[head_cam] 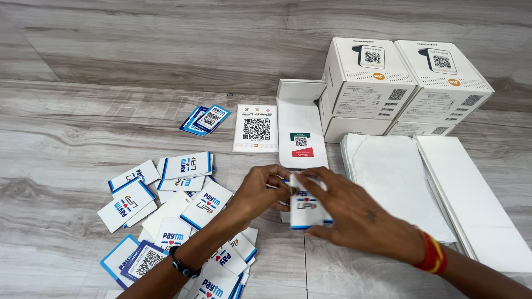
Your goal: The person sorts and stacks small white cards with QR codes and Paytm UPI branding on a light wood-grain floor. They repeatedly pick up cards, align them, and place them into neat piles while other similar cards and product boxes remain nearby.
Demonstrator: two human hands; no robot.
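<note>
My left hand (257, 191) and my right hand (354, 213) meet near the middle of the floor, both gripping a small white card with blue edges (306, 207). The card is tilted, its printed face up. My right hand covers its right side; a red and yellow thread band sits on that wrist. A dark bead band is on my left wrist. To the left lies a loose spread of similar white and blue cards (183, 210).
Two white boxes (407, 83) stand stacked at the back right. An open white box (302, 133) and a white code sheet (255, 128) lie behind my hands. A small card stack (205, 119) and white envelopes (443, 188) lie on the grey wood-look floor.
</note>
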